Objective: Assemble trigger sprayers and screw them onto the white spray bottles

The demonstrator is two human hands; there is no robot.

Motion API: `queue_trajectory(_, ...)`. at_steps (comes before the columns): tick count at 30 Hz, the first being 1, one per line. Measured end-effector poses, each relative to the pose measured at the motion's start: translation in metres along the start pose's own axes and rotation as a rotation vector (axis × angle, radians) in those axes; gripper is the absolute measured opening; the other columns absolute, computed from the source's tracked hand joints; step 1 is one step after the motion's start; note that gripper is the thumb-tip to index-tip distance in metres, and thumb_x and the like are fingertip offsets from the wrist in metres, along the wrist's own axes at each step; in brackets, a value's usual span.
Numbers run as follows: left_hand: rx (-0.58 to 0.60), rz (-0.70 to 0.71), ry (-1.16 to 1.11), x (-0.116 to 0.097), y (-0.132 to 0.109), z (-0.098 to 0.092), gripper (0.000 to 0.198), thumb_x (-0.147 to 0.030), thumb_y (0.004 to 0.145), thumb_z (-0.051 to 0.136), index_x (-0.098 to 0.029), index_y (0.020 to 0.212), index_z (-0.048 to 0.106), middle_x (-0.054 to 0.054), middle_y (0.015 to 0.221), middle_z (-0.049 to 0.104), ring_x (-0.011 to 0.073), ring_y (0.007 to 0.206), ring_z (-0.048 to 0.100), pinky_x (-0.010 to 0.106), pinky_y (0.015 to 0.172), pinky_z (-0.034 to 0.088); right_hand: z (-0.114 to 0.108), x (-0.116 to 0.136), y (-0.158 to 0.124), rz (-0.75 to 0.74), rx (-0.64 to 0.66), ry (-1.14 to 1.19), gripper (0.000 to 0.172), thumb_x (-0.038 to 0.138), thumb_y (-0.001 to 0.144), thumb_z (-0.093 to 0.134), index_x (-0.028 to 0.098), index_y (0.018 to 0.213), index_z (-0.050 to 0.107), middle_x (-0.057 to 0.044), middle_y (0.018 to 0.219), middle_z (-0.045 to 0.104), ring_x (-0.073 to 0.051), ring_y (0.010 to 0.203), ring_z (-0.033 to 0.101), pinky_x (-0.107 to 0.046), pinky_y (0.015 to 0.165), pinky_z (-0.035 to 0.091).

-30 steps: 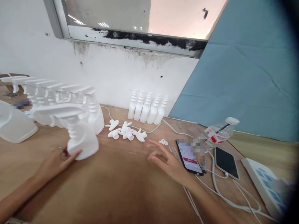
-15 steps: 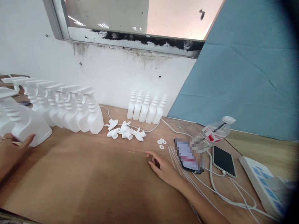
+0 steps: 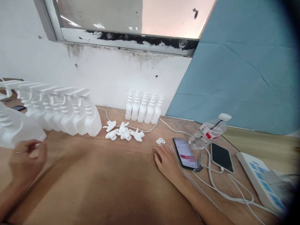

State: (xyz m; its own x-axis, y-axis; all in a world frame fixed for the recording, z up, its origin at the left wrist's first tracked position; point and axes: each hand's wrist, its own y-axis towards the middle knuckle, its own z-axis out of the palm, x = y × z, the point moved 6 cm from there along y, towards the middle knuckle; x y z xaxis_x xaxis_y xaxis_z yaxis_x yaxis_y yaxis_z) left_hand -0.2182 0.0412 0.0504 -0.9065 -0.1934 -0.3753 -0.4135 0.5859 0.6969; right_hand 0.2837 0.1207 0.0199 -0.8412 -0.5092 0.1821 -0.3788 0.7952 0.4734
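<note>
My left hand (image 3: 29, 161) is raised at the left, fingers loosely curled with a gap between thumb and fingertips, and nothing shows in it. Just behind it stands a white spray bottle (image 3: 20, 126), apart from the hand as far as I can see. My right hand (image 3: 167, 157) lies low over the table with fingers stretched out. Its fingertips reach the small white ring washers (image 3: 160, 141), one partly covered by them. Several white trigger spray heads (image 3: 125, 132) lie in a loose group left of the washers. Thin white tubes (image 3: 175, 154) run beside the right hand.
Capped white spray bottles (image 3: 92, 122) form a row at the left. Uncapped white bottles (image 3: 142, 111) stand against the wall. A lit phone (image 3: 186, 156), a clear drink bottle (image 3: 213, 129), a dark phone (image 3: 222, 157), cables and a power strip (image 3: 260, 178) occupy the right.
My left hand has let go of the white spray bottle and moved right and toward me. My right hand has moved right and forward to the washers.
</note>
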Motion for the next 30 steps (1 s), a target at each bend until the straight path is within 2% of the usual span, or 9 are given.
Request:
queue_trajectory(2, 0.241, 0.152, -0.091, -0.048, -0.010, 0.028, 0.022, -0.039, 0.087, 0.046, -0.021, 0.097, 0.051, 0.001, 0.090, 0.058, 0.0178, 0.078, 0.056, 0.027, 0.069, 0.046, -0.002, -0.008, -0.001, 0.032, -0.022, -0.132, 0.027, 0.021, 0.090, 0.048, 0.016, 0.114, 0.059, -0.014, 0.114, 0.062, -0.031, 0.105, 0.053, -0.048, 0.089, 0.044)
queue_trajectory(3, 0.409, 0.289, -0.153, -0.075, -0.019, 0.045, 0.024, -0.038, 0.089, 0.046, -0.021, 0.104, 0.051, 0.002, 0.098, 0.060, 0.0191, 0.089, 0.058, 0.029, 0.078, 0.048, -0.003, -0.011, -0.002, 0.048, -0.025, -0.181, 0.030, 0.023, 0.090, 0.049, 0.016, 0.118, 0.058, -0.015, 0.119, 0.060, -0.033, 0.107, 0.052, -0.049, 0.087, 0.044)
queue_trajectory(5, 0.553, 0.539, -0.228, -0.122, -0.034, 0.069, 0.026, -0.037, 0.090, 0.047, -0.020, 0.109, 0.053, 0.006, 0.111, 0.062, 0.0222, 0.102, 0.057, 0.035, 0.092, 0.046, -0.003, -0.014, -0.005, 0.069, -0.024, -0.247, 0.034, 0.026, 0.090, 0.051, 0.017, 0.122, 0.056, -0.016, 0.125, 0.057, -0.035, 0.107, 0.051, -0.049, 0.082, 0.045)
queue_trajectory(9, 0.569, 0.759, -0.363, -0.182, -0.041, 0.107, 0.038, -0.031, 0.091, 0.045, -0.017, 0.126, 0.047, 0.012, 0.132, 0.052, 0.0247, 0.124, 0.048, 0.039, 0.106, 0.038, -0.002, -0.009, -0.008, 0.006, -0.004, -0.214, 0.027, 0.021, 0.092, 0.048, 0.020, 0.117, 0.059, -0.013, 0.116, 0.062, -0.031, 0.104, 0.052, -0.049, 0.086, 0.043)
queue_trajectory(14, 0.575, 0.695, -0.384, -0.200, -0.030, 0.134, 0.043, -0.031, 0.089, 0.046, -0.019, 0.130, 0.046, 0.011, 0.133, 0.054, 0.0261, 0.124, 0.050, 0.042, 0.105, 0.041, 0.008, 0.010, -0.011, -0.141, 0.118, 0.082, 0.029, 0.012, 0.093, 0.042, 0.022, 0.115, 0.059, -0.009, 0.107, 0.063, -0.024, 0.097, 0.054, -0.042, 0.084, 0.045)
queue_trajectory(18, 0.594, 0.656, -0.466, -0.191, -0.039, 0.123, 0.037, -0.033, 0.089, 0.049, -0.022, 0.124, 0.052, 0.007, 0.126, 0.061, 0.0229, 0.115, 0.058, 0.037, 0.098, 0.047, 0.013, 0.015, -0.010, -0.105, 0.098, 0.176, 0.034, 0.012, 0.093, 0.042, 0.021, 0.123, 0.053, -0.011, 0.110, 0.059, -0.024, 0.100, 0.053, -0.044, 0.087, 0.046)
queue_trajectory(21, 0.663, 0.638, -0.561, -0.194, -0.056, 0.108, 0.035, -0.033, 0.089, 0.051, -0.023, 0.122, 0.053, 0.006, 0.122, 0.064, 0.0207, 0.108, 0.062, 0.034, 0.095, 0.049, 0.015, 0.013, -0.007, -0.048, 0.077, 0.221, 0.026, 0.014, 0.093, 0.040, 0.018, 0.113, 0.057, -0.011, 0.105, 0.057, -0.024, 0.098, 0.054, -0.042, 0.086, 0.047)
queue_trajectory(25, 0.865, 0.601, -0.701, -0.222, -0.077, 0.100, 0.034, -0.035, 0.089, 0.052, -0.025, 0.122, 0.053, 0.004, 0.117, 0.066, 0.0184, 0.098, 0.065, 0.029, 0.084, 0.052, 0.011, 0.012, -0.001, 0.047, 0.069, 0.307, 0.014, 0.015, 0.092, 0.043, 0.019, 0.096, 0.056, -0.007, 0.093, 0.057, -0.021, 0.089, 0.055, -0.037, 0.080, 0.048)
queue_trajectory(30, 1.054, 0.545, -0.857, -0.266, -0.092, 0.111, 0.037, -0.035, 0.087, 0.057, -0.026, 0.121, 0.049, 0.003, 0.117, 0.065, 0.0182, 0.097, 0.064, 0.029, 0.082, 0.052, -0.001, 0.015, 0.001, 0.140, -0.026, 0.367, 0.010, 0.021, 0.092, 0.047, 0.021, 0.083, 0.052, -0.001, 0.074, 0.055, -0.017, 0.069, 0.054, -0.030, 0.066, 0.046)
